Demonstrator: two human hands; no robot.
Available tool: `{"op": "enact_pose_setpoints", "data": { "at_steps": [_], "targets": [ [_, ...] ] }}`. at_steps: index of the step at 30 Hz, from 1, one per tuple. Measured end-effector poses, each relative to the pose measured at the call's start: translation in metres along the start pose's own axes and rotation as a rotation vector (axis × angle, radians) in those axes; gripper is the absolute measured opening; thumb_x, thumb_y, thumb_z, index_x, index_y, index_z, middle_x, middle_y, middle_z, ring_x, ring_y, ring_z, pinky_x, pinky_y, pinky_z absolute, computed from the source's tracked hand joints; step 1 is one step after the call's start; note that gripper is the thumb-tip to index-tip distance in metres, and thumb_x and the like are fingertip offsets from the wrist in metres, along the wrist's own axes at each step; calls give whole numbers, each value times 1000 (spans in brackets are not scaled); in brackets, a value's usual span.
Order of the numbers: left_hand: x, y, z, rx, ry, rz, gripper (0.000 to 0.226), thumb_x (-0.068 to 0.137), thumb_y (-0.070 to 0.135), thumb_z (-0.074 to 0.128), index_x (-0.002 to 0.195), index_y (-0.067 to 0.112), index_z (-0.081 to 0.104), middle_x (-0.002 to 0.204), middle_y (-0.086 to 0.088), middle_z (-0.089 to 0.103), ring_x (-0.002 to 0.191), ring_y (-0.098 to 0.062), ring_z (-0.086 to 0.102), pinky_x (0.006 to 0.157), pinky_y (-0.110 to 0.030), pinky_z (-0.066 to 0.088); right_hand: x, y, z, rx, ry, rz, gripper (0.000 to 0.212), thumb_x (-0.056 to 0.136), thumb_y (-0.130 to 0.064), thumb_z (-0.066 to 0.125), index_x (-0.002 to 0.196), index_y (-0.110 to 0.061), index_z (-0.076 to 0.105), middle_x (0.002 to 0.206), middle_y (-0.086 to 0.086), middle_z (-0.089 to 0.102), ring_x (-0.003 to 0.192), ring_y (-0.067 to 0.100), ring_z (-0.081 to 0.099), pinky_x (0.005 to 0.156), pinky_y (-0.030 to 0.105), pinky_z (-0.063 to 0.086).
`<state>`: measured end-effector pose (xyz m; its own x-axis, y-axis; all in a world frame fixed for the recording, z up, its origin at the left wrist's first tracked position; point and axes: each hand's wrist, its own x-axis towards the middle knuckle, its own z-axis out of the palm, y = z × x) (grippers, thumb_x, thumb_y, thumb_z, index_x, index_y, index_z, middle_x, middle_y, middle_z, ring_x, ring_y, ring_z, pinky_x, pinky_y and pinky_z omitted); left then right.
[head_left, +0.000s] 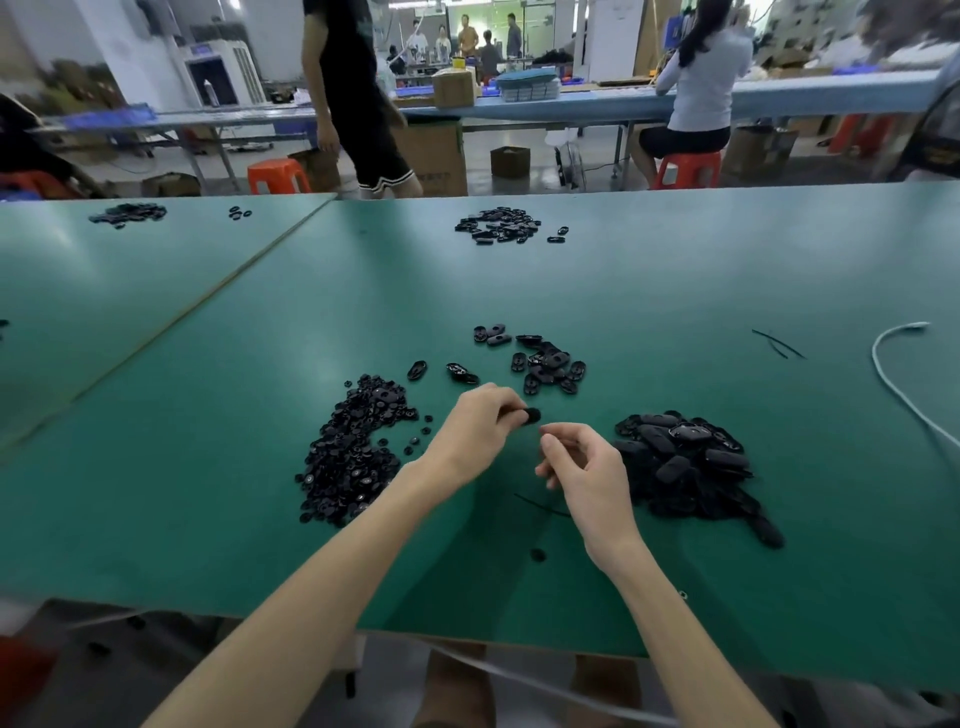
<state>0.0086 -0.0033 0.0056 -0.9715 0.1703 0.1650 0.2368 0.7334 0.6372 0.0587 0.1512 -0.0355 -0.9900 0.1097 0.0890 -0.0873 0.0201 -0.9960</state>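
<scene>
Green table (208, 467), near edge under both forearms, open green beyond, shell heap (685, 462) just right of right hand (582, 467), small-parts heap (353, 457) left of left hand (478, 431), left hand pinching black piece (531, 415) over the gap between heaps, right hand curled, its hold unclear.

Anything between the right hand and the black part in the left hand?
Nothing visible. The left hand pinches the black part. The right hand is close beside it, with only bare green table showing in the gap.
</scene>
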Motion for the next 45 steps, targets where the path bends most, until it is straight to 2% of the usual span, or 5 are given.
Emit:
{"op": "enact_pose_setpoints", "data": {
  "at_steps": [7, 13, 17, 26, 45],
  "targets": [
    [-15, 3, -4, -186, -62, 8, 7, 93, 15, 76, 98, 16, 80, 71, 17, 70, 68, 5, 64, 68, -7, 44, 0, -2, 0, 57, 33, -10, 10, 99, -13, 71, 104, -14, 62, 98, 6, 70, 80, 10, 67, 62, 21, 55],
    [-26, 4, -12, -218, -149, -40, 12, 94, 14, 73, 103, 19, 80, 87, 14, 75, 78, -6, 72, 76, -22, 55, 1, -1, -1, 18, -2, -1, 3, 100, -11, 70, 98, -12, 67, 91, 4, 74, 76, 6, 70, 62, 21, 54],
    [-32, 2, -22, -8, -136, -86, 14, 100, 22, 66, 110, 22, 75, 107, 9, 73, 78, 0, 67, 79, -26, 53, 2, 0, -1, 20, 52, 12, 7, 102, -18, 67, 98, -13, 64, 81, 3, 76, 64, 8, 65, 62, 17, 51],
    [-31, -39, -63, 729, 9, -385, 20, 101, 3, 49, 120, 3, 53, 130, -20, 52, 120, -36, 50, 94, -45, 46, 3, 0, 2, 77, 30, 34, 5, 103, -12, 63, 101, -9, 61, 77, 5, 75, 67, 14, 70, 62, 21, 54],
    [-31, -64, -61, 771, 106, -263, 9, 102, 5, 53, 110, 5, 56, 111, -12, 63, 99, -28, 59, 88, -35, 44, 3, 0, 2, 101, 18, 31, 9, 101, -3, 64, 104, -11, 66, 82, 7, 74, 67, 11, 69, 60, 20, 54]
  ]
}}
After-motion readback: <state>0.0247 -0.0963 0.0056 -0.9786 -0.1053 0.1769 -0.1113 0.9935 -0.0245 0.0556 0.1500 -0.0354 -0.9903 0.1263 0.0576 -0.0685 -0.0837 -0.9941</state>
